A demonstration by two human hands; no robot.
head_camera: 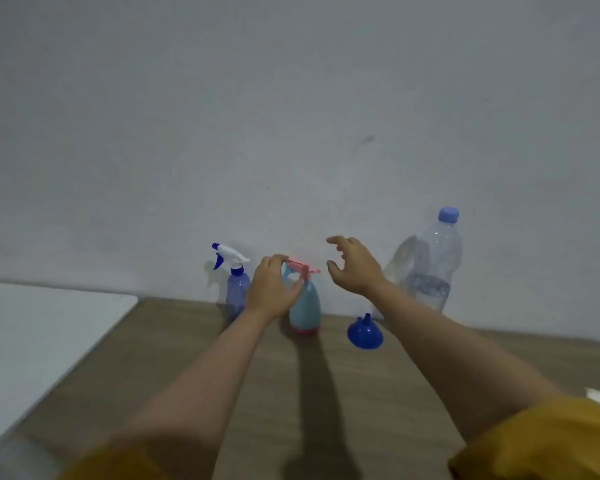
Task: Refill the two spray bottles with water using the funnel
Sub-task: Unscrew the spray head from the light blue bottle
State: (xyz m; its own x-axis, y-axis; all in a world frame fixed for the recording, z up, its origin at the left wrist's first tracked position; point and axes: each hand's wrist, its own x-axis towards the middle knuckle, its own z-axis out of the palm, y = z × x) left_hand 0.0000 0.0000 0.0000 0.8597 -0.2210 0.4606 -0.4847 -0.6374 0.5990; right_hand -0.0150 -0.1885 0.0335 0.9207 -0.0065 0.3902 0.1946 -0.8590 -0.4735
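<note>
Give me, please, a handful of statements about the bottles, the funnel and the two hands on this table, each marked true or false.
1. The blue funnel sits in a bottle neck. False: it rests wide end down on the table.
2. The left hand is at the teal spray bottle. True.
3. The right hand grips the water bottle. False: it hovers, holding nothing.
4. The water bottle's cap is on. True.
5. The purple spray bottle lies on its side. False: it stands upright.
</note>
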